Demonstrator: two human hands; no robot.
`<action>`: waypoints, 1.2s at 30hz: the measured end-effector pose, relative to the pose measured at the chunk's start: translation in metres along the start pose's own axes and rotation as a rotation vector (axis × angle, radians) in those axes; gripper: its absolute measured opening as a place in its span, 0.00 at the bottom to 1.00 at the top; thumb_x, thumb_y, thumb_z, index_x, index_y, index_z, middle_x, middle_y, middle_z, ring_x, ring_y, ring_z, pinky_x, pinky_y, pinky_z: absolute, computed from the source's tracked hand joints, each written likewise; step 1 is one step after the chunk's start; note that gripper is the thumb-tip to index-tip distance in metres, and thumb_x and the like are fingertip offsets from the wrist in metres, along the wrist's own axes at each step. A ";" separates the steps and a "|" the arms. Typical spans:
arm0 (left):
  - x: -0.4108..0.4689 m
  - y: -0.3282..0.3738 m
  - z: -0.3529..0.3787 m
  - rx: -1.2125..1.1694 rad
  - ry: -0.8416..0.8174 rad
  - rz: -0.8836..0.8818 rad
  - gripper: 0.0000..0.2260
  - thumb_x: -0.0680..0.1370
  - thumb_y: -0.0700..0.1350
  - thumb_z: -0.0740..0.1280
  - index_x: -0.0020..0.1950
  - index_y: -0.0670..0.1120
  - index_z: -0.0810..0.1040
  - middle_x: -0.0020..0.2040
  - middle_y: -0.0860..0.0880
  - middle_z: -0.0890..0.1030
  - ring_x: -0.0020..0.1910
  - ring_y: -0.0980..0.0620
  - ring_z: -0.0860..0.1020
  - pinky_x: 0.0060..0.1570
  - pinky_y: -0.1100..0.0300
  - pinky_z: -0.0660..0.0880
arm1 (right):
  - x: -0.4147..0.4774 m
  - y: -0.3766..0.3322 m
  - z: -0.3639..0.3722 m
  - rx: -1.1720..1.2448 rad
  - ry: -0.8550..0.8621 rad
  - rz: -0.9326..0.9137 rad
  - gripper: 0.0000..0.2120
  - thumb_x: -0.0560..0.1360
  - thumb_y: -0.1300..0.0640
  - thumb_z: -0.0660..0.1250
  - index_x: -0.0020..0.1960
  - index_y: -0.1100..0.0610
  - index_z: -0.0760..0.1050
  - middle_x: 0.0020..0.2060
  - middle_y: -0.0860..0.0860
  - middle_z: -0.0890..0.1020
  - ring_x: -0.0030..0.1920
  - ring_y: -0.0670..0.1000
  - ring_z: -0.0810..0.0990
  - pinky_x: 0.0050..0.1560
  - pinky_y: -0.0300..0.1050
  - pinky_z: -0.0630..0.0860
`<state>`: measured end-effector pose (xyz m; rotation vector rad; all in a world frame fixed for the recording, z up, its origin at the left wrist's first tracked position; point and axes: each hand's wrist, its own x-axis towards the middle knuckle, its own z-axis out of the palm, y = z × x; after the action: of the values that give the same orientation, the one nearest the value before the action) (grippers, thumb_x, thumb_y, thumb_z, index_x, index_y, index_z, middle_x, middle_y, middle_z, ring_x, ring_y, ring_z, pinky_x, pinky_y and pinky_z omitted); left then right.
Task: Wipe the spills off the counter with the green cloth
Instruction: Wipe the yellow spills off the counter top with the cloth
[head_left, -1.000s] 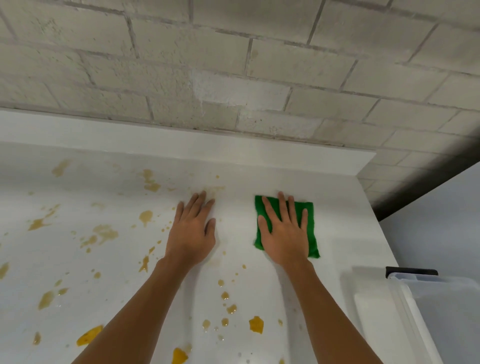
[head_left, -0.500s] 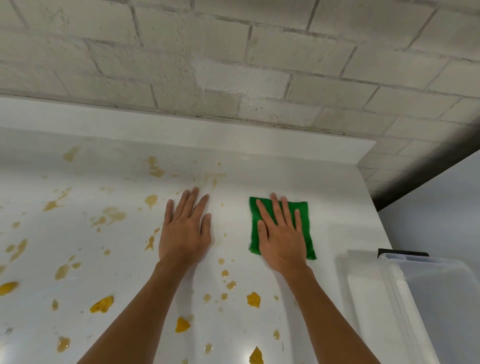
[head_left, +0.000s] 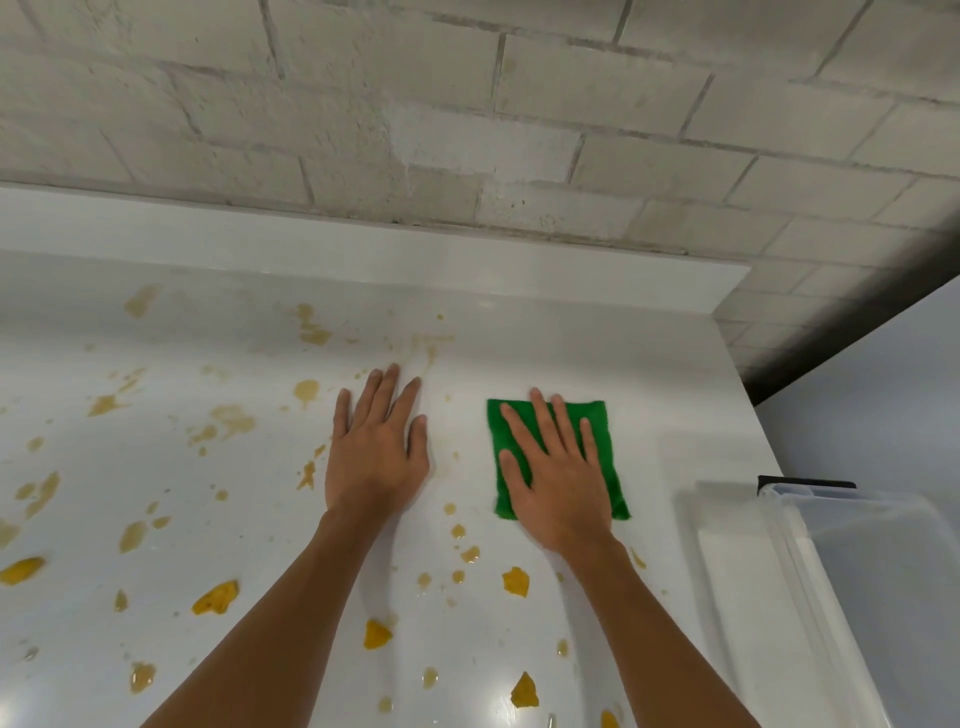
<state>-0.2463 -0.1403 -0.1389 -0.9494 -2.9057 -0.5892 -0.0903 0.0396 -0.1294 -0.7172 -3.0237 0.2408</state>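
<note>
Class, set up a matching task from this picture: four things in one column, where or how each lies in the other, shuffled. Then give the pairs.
Things
1. green cloth
2. left hand
3. clear plastic bin
4. yellow spills

Places or states
A. at the counter's right end
B. flat on the bare counter, holding nothing
C. scattered over the left and near parts
D. pressed under the right hand

Pairs: 1-D, 2-B, 3-A, 4-C

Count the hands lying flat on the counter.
2. The left hand rests on the bare counter; the right hand presses the green cloth beside it.
</note>
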 end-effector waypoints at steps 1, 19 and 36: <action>0.000 0.000 0.000 0.001 0.003 0.001 0.27 0.85 0.56 0.47 0.85 0.53 0.59 0.86 0.51 0.54 0.85 0.53 0.47 0.83 0.44 0.45 | 0.004 0.004 -0.001 -0.007 0.015 0.065 0.30 0.86 0.38 0.41 0.87 0.41 0.48 0.87 0.47 0.44 0.86 0.53 0.40 0.85 0.63 0.43; 0.001 -0.001 0.000 -0.003 0.012 0.021 0.27 0.85 0.55 0.48 0.84 0.50 0.63 0.85 0.48 0.57 0.85 0.49 0.51 0.83 0.42 0.46 | 0.039 -0.034 0.000 0.030 -0.014 0.247 0.31 0.84 0.40 0.36 0.87 0.41 0.44 0.87 0.49 0.41 0.86 0.55 0.38 0.84 0.66 0.41; 0.002 0.000 -0.001 0.012 -0.004 0.014 0.27 0.85 0.55 0.46 0.84 0.50 0.61 0.85 0.48 0.56 0.85 0.49 0.50 0.83 0.41 0.46 | 0.034 -0.044 0.006 0.045 -0.014 0.174 0.32 0.83 0.40 0.35 0.87 0.42 0.43 0.87 0.48 0.42 0.86 0.55 0.37 0.84 0.65 0.40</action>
<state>-0.2477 -0.1396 -0.1378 -0.9706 -2.9004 -0.5681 -0.1405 0.0155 -0.1284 -0.9792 -2.9596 0.3184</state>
